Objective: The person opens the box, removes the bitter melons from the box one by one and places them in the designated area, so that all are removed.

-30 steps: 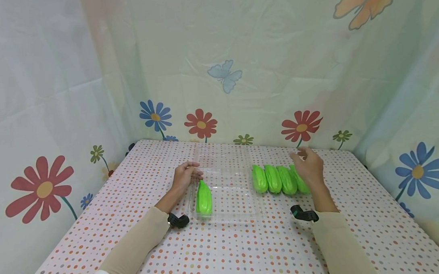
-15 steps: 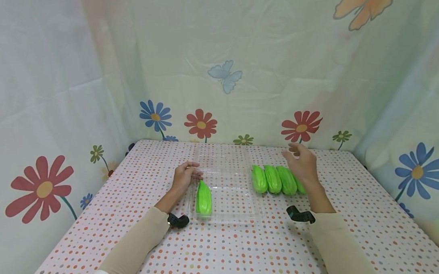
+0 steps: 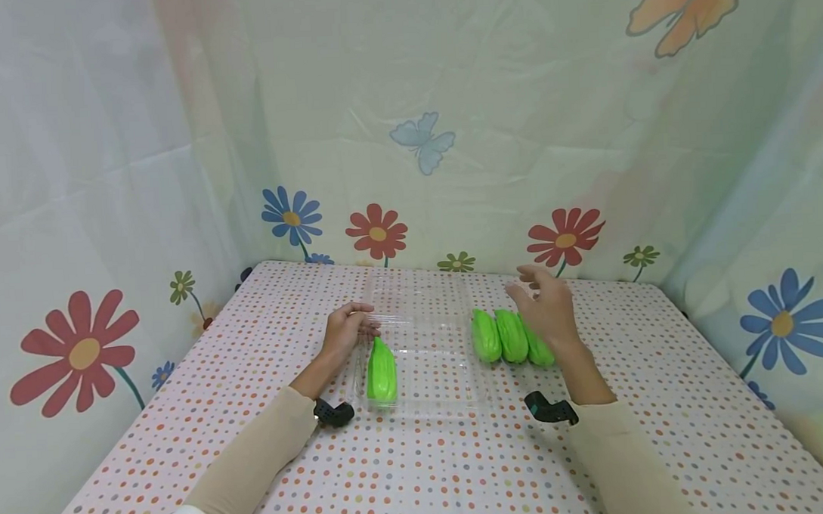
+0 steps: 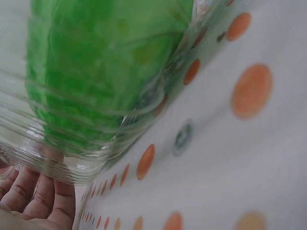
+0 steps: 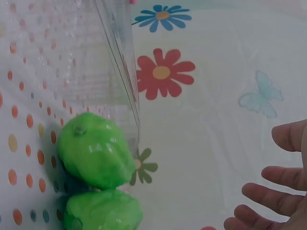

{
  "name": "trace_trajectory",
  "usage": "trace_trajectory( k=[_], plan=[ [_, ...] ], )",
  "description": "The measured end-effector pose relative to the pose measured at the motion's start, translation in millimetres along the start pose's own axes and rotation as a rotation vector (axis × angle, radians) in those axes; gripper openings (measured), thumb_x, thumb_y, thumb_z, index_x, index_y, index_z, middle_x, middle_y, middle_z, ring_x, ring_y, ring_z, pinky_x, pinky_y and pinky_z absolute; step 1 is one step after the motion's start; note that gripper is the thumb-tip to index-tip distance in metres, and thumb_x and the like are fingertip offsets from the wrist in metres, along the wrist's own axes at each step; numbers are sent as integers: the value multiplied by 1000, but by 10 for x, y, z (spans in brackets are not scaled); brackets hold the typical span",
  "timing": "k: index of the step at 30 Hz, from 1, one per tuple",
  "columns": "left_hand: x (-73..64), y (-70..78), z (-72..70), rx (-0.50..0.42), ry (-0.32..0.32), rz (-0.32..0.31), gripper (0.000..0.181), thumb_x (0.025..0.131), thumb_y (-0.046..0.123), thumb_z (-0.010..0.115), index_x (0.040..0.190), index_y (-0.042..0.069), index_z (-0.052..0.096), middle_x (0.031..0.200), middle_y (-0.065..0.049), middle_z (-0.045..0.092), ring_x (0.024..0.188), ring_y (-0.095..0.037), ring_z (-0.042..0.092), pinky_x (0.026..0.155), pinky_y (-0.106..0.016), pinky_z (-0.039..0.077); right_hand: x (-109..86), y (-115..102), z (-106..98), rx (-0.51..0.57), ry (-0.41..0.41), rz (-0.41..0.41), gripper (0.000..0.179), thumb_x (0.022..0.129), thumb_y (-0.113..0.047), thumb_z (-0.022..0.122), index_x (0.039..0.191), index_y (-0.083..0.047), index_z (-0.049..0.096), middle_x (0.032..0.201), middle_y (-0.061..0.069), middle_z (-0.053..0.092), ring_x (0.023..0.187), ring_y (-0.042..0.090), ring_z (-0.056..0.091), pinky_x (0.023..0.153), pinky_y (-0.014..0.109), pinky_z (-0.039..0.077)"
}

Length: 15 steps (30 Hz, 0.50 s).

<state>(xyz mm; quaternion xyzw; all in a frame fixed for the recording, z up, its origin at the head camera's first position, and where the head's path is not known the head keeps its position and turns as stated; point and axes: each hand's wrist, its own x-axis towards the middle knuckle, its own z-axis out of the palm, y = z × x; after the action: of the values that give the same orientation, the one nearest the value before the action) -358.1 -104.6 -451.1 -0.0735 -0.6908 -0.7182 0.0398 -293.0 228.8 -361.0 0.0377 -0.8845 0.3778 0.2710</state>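
My left hand (image 3: 346, 335) is at the left side of a clear plastic clamshell box (image 3: 432, 377), its fingers (image 4: 41, 196) against the wall in the left wrist view. The box lies with its lid folded back. A bright green ribbed gourd (image 3: 382, 373) stands lengthwise in the left part of its base. My right hand (image 3: 548, 309) hovers over the right end of a row of similar green gourds (image 3: 512, 337), palm side turned left. Its fingers (image 5: 273, 199) are spread and hold nothing in the right wrist view. The hand hides part of the row.
A dotted cloth (image 3: 419, 468) covers the table. Printed curtains (image 3: 502, 133) with flowers and butterflies close off the back and both sides. The gourd row sits just right of the box, close to its edge.
My right hand has moved left along the gourd row and now covers more of its right end. The left hand, the box and the gourd in it have stayed put.
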Motion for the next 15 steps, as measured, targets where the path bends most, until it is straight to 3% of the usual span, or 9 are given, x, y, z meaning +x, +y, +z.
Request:
trace_trajectory(
  k=[9,15],
  plan=[
    [8,-10,3,-5,-7,3,34,95,3,46,122,-12,62,90,-21,75,66,-16,71,62,-28,58,-40,-151,94,-38,-44,-65,45,100,-23,63,137,2,58,131,26,63,119,42,56,95,56,51],
    [3,-2,-4,-7,-10,1,33,97,3,46,122,-11,62,96,-27,74,70,-21,73,62,-28,57,-43,-203,128,-33,-75,-98,45,99,-24,64,137,0,59,130,25,64,117,43,57,93,56,52]
  ],
)
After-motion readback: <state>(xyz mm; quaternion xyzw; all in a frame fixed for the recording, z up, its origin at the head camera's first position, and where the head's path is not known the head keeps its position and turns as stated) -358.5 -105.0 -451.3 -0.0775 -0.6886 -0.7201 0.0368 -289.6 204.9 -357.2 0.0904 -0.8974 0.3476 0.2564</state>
